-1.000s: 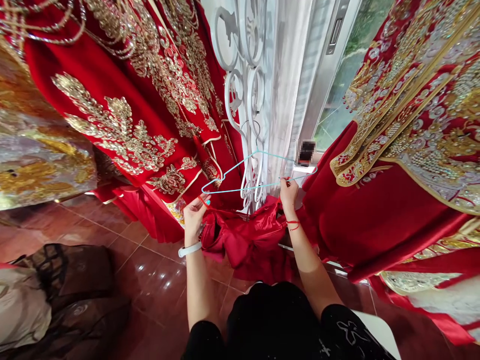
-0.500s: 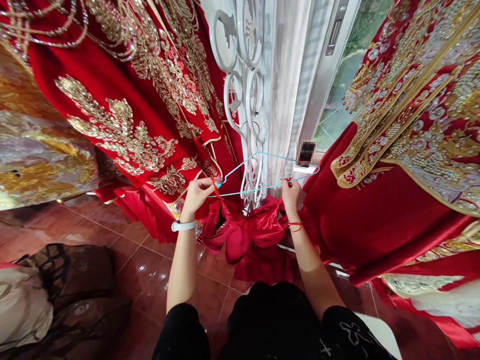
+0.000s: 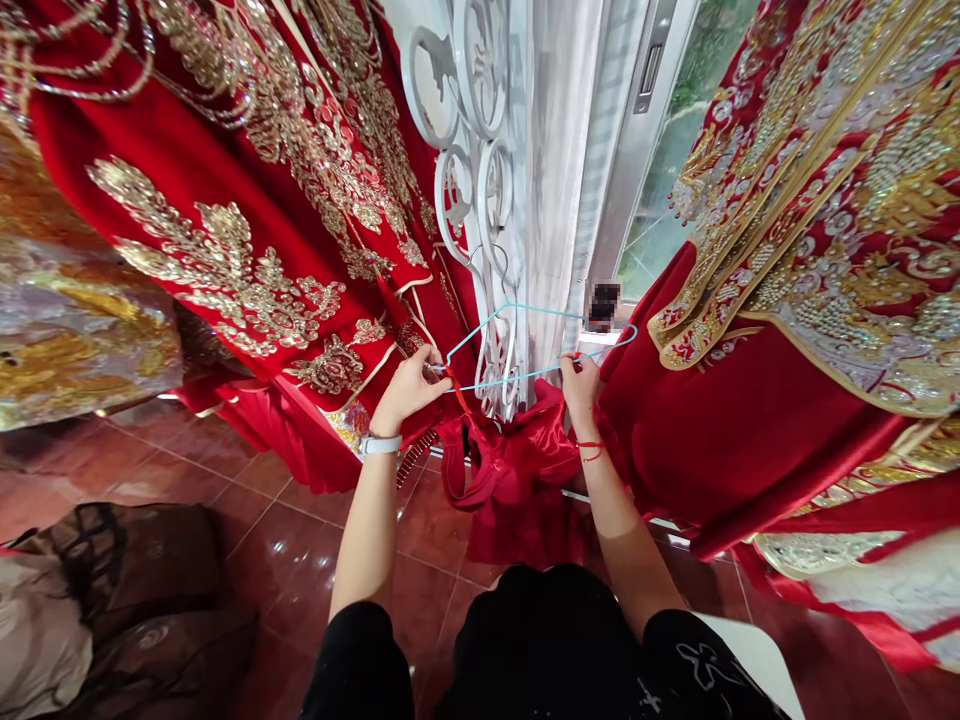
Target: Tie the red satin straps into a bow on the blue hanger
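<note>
Floor (image 3: 292,570), glossy red tile. Red dress (image 3: 525,470), hanging below your hands. Blue hanger (image 3: 517,378), above it, long axis left to right. Left hand (image 3: 411,390), pinching red strap (image 3: 459,393) at hanger's left end; right hand (image 3: 582,388), pinched closed short of the other, hold unclear.

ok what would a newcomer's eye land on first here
Probably the gold-embroidered red gown filling the upper left and the beaded red robe along the right. Between them, the left hand is at one end of a light-blue hanger and the right hand at its lower bar, with a satiny red garment below. White scrollwork stands behind the hanger.
</note>
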Demonstrator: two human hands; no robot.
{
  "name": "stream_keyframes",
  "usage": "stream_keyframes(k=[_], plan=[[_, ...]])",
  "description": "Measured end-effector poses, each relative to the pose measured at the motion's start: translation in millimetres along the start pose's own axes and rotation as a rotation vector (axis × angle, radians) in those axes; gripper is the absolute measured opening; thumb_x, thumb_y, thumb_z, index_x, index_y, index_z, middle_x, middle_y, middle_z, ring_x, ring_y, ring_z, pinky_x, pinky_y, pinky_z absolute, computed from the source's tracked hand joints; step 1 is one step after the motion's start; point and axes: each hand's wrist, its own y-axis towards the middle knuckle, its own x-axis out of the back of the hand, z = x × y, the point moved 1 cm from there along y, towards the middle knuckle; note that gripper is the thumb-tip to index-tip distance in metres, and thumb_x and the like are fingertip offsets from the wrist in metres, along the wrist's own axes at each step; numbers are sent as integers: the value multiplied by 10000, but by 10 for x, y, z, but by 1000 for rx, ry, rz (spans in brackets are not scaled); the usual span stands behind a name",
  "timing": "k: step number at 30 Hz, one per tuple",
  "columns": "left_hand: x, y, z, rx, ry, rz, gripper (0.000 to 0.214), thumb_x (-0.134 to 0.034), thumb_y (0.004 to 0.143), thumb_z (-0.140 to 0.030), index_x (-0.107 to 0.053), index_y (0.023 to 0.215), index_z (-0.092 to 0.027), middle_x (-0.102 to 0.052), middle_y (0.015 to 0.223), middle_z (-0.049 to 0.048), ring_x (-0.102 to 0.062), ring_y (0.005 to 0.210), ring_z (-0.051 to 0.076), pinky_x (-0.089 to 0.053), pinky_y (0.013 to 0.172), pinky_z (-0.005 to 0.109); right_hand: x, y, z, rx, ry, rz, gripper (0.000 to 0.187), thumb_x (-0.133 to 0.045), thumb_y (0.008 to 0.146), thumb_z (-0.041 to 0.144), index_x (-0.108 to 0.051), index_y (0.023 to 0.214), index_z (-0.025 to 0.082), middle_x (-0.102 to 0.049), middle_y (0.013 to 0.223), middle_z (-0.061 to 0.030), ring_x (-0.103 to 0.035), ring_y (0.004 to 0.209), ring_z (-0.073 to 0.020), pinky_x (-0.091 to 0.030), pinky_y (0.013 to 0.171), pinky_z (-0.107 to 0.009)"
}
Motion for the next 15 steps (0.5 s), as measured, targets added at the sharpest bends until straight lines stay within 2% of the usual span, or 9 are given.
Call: stream_keyframes(k=[3, 6, 9, 15], plan=[[-76, -36, -53, 3, 57, -56, 298, -618, 823, -413, -646, 1035, -206, -681, 945, 25, -540, 662, 133, -420, 661, 256, 8, 2, 10, -10, -8, 1, 197, -491, 755, 376, -556, 668, 211, -569, 616, -7, -506, 640, -178, -407, 670, -306], [-149, -59, -57, 67, 148, -124, 301, -526, 904, -461, -677, 944, -205, -660, 783, 12, -521, 634, 145, -370, 642, 258, 11, 4, 14, -20, -3, 11, 194, -497, 744, 381, -564, 684, 210, -562, 595, 3, -488, 616, -169, -393, 639, -297], [-166, -57, 3, 100, 166, -141, 341, -513, 909, -490, -686, 880, -198, -585, 637, -6, -494, 592, 148, -346, 622, 257, 22, 19, 7, -17, 7, 35, 215, -508, 742, 402, -582, 689, 208, -569, 598, 5, -487, 617, -167, -396, 635, -292], [-133, -25, 102, 62, 133, -135, 417, -502, 892, -563, -699, 874, -196, -544, 592, -10, -448, 569, 151, -333, 602, 259, 99, 55, -42, 5, 40, 113, 296, -550, 760, 477, -561, 640, 207, -512, 548, 25, -459, 582, -152, -376, 575, -276]])
